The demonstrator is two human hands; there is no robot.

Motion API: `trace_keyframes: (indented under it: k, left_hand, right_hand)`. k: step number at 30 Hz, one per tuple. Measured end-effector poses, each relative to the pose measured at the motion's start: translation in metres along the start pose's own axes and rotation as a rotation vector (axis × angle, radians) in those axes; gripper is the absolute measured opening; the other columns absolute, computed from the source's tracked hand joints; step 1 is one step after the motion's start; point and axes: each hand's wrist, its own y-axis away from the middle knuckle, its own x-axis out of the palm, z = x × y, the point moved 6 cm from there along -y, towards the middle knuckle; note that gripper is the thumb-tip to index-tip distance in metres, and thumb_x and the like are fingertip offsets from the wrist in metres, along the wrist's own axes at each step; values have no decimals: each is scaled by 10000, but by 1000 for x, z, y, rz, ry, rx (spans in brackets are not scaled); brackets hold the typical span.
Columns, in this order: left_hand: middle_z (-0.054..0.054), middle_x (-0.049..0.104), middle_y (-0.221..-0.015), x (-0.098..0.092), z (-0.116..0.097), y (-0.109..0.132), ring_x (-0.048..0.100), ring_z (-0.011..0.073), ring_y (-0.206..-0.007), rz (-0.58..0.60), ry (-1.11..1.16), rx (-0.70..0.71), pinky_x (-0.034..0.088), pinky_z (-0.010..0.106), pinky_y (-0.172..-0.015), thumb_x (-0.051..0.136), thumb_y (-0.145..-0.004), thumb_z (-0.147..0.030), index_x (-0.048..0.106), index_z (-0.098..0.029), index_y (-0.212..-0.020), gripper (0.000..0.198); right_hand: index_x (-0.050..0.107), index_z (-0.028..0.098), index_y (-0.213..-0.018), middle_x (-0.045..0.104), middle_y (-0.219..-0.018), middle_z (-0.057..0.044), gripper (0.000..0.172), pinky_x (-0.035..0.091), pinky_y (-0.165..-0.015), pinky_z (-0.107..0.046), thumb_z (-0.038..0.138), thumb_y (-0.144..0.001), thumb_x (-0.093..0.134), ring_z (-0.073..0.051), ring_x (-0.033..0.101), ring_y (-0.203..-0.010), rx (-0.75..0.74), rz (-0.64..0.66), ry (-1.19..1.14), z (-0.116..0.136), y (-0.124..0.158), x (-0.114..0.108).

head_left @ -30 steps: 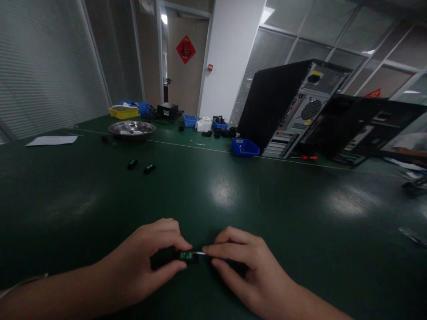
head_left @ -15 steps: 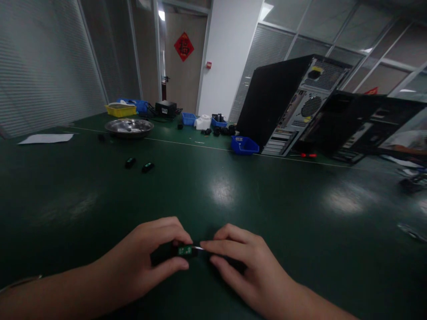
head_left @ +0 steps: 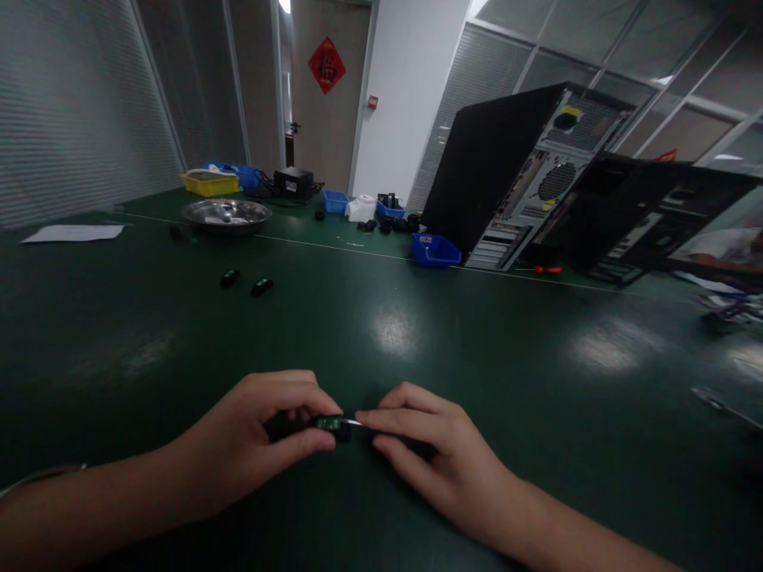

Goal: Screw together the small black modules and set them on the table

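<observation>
A small black part with a green circuit board on top (head_left: 330, 424) is pinched between the thumb and fingers of my left hand (head_left: 271, 421). My right hand (head_left: 432, 445) is closed on a thin tool with a shiny metal tip (head_left: 354, 423). That tip meets the right end of the black part; most of the tool is hidden by my fingers. Farther up the green table (head_left: 494, 373) lie two similar black parts, one on the left (head_left: 230, 278) and one beside it (head_left: 261, 287).
A metal bowl (head_left: 226, 217) with small pieces stands at the back left, near white paper (head_left: 72, 233). A blue bin (head_left: 435, 250) sits against a black computer tower (head_left: 494, 167). A metal tool (head_left: 724, 405) lies at the right. Another person's arm (head_left: 724, 258) shows at far right.
The whole view has shifted, so the background and both hands appear slightly higher. My hands keep the same hold, with the metal tip still at the black part.
</observation>
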Motion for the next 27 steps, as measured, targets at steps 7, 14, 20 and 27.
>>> trace_keyframes:
  k: [7, 14, 20, 27]
  left_hand:
    - [-27, 669, -787, -2, 1, -2, 601, 131, -722, 9, 26, -22, 428, 218, -651, 669, -874, -133, 744, -253, -974, 173]
    - [-27, 660, -781, -2, 2, -1, 597, 127, -713, 26, 65, -26, 440, 214, -653, 669, -879, -147, 747, -243, -952, 143]
    - [-4, 673, -807, -3, -3, -1, 601, 138, -729, 17, 76, -16, 436, 231, -667, 676, -875, -154, 747, -216, -976, 138]
    - [18, 655, -811, -5, -9, 2, 604, 153, -744, 17, 24, 53, 425, 249, -667, 677, -883, -153, 735, -182, -994, 129]
  right_hand:
    - [681, 271, -1268, 643, -1028, -49, 322, 526, -755, -281, 174, -978, 581, -161, 631, -866, -17, -14, -37, -2, 2, 0]
    - [687, 266, -1260, 645, -1014, -58, 307, 539, -740, -289, 188, -992, 559, -169, 632, -852, -2, 8, -37, -2, 0, 1]
    - [675, 279, -1276, 650, -1024, -57, 319, 539, -750, -293, 190, -994, 557, -173, 638, -870, -20, 22, -39, 1, 0, -1]
    - [660, 293, -1295, 672, -1055, -64, 339, 531, -780, -324, 192, -989, 556, -202, 645, -921, -69, 15, 94, 8, 1, -1]
